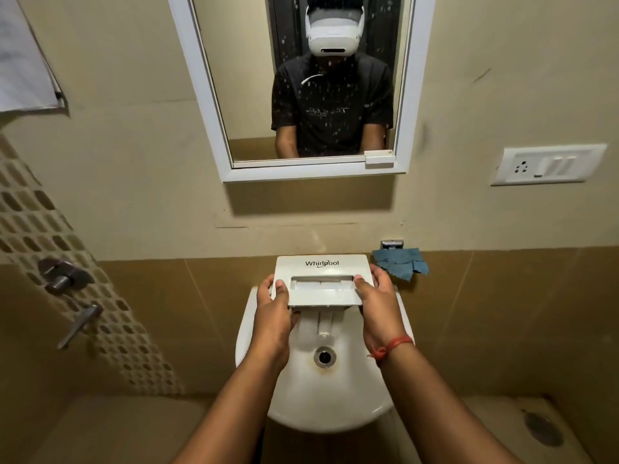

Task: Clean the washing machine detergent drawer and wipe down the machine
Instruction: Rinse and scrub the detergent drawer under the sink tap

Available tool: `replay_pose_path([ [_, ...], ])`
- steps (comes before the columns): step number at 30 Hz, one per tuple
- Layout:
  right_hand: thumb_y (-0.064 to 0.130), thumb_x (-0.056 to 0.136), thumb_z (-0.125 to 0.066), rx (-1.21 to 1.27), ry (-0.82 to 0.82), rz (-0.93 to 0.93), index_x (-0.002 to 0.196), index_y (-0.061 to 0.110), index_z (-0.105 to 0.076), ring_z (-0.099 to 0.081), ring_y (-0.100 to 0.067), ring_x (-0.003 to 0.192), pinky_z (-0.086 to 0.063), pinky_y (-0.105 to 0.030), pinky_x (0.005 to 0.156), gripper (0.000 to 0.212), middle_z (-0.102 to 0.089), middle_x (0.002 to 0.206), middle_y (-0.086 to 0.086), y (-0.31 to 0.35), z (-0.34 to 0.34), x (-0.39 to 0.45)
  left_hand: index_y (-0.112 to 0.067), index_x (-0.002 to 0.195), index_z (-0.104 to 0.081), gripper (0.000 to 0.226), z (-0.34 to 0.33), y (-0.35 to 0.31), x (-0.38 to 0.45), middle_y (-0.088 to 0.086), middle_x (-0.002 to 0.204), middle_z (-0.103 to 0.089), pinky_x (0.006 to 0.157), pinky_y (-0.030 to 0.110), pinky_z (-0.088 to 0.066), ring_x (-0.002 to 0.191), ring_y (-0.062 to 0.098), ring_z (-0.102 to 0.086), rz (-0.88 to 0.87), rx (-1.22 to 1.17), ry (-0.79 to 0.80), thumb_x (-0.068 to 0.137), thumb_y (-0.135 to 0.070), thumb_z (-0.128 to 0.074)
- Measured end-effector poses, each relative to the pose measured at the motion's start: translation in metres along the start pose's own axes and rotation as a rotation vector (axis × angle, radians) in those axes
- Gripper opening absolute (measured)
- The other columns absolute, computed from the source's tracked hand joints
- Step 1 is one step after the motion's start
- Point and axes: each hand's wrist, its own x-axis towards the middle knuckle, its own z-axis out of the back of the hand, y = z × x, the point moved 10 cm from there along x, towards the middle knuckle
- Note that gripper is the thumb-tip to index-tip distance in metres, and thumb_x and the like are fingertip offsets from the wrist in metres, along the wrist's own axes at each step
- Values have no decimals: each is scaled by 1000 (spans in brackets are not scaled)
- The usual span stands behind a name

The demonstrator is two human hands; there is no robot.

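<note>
White plastic Whirlpool detergent drawer (321, 279) was gripped at both ends by left hand (275, 304) and right hand (378, 304) above the white ceramic basin (321, 393); wet, it could probably slip and crack.

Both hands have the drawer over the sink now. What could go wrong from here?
1. The drawer is held only at its side edges by the left hand and right hand; once wet it could slip into the sink.
2. It hides the tap, so turning the water on may splash.
3. The cloth hangs beside the sink and may get soaked.
</note>
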Motion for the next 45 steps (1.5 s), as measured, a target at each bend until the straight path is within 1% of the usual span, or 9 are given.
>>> replay_pose_path([
  [3, 10, 97, -54, 9, -11, 50, 114, 27, -58, -66, -22, 106, -54, -43, 93, 25, -67, 117, -1, 12, -10, -1, -32, 142, -39, 37, 6, -3, 4, -7, 118, -60, 87, 33, -54, 97, 6, -62, -8, -4, -7, 105, -35, -41],
  [6, 10, 97, -53, -12, -43, 47, 119, 21, -56, -65, -25, 108, -52, -46, 97, 25, -66, 121, -7, 14, -15, -1, -32, 140, -39, 36, 7, -4, 5, -5, 123, -60, 82, 31, -53, 97, 7, -61, 6, -5, -3, 105, -36, -40],
  [9, 10, 97, -53, -41, -49, 85, 120, 23, -54, -64, -20, 108, -53, -39, 95, 26, -64, 122, -3, 21, -16, -4, -36, 133, -40, 28, 9, -10, 4, -11, 110, -61, 71, 26, -51, 91, 6, -63, -21, 1, -2, 105, -35, -40],
  [14, 9, 99, -53, -38, -39, 109, 124, 23, -51, -64, -16, 107, -53, -30, 86, 29, -63, 122, 0, 26, -17, -11, -43, 133, -42, 31, 13, -8, 8, -9, 119, -62, 98, 42, -51, 108, 15, -61, -29, 75, -19, 101, -46, -42],
  [17, 10, 99, -53, -25, -36, 140, 123, 25, -51, -63, -15, 109, -53, -32, 91, 29, -63, 122, 2, 34, -17, -13, -42, 134, -41, 33, 11, -12, 7, -15, 112, -62, 98, 42, -51, 108, 16, -62, -60, 82, -12, 101, -47, -42],
  [22, 11, 99, -53, -53, -24, 165, 117, 29, -52, -63, -13, 108, -52, -29, 89, 26, -62, 121, 4, 39, -14, -19, -44, 135, -40, 35, 9, -7, 3, -10, 119, -61, 101, 44, -50, 111, 17, -61, -47, 78, -12, 100, -49, -42],
  [27, 14, 99, -53, -113, 4, 167, 133, 21, -49, -60, -14, 114, -51, -29, 94, 35, -59, 129, 1, 36, -11, -18, -45, 134, -40, 34, 6, -9, 1, -12, 117, -61, 101, 44, -49, 112, 16, -60, -65, 84, -12, 100, -49, -43],
  [32, 12, 101, -50, -154, 48, 179, 131, 27, -47, -57, -4, 109, -47, -15, 82, 34, -57, 124, 8, 37, -12, -22, -45, 136, -40, 36, 6, -8, -1, -10, 123, -60, 100, 42, -50, 112, 14, -59, -72, 86, -39, 100, -50, -43],
  [45, 9, 101, -48, -156, 51, 162, 134, 27, -45, -56, 3, 103, -47, -10, 72, 38, -57, 116, 15, 41, -10, -14, -49, 130, -44, 32, 1, -12, -1, -11, 124, -59, 103, 46, -48, 114, 15, -59, -88, 101, -84, 98, -53, -44],
])
